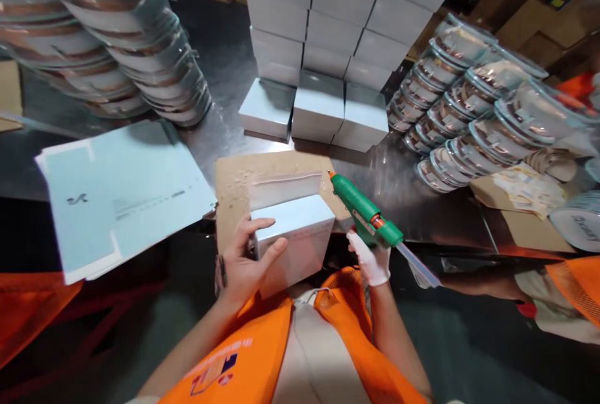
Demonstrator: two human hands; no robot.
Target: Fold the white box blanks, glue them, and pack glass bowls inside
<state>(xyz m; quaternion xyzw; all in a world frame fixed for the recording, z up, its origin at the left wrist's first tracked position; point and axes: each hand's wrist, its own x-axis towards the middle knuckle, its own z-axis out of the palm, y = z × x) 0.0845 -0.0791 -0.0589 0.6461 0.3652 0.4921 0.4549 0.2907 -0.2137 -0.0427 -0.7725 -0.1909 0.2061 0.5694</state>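
Note:
My left hand (pixel 248 257) grips a white box (pixel 295 235) by its left end, thumb on the near face and fingers over the top. A flap (pixel 285 189) stands out from the far side of the box, above a piece of brown cardboard (pixel 232 176). In my right hand (pixel 370 258), which wears a white glove, is a green hot glue gun (pixel 359 201). Its orange nozzle points up and left, close to the far right of the box, and a clear glue stick (pixel 417 264) sticks out of its back. The glove's fingers are partly hidden behind the gun's handle.
Flat printed light-blue sheets (pixel 126 197) lie stacked at the left. White boxes (pixel 319 104) form a tall pile at the back. Stacks of round clear-lidded containers (pixel 164 47) stand left, more tubs (pixel 469 110) right. Another person's arm (pixel 487 285) reaches in from the right.

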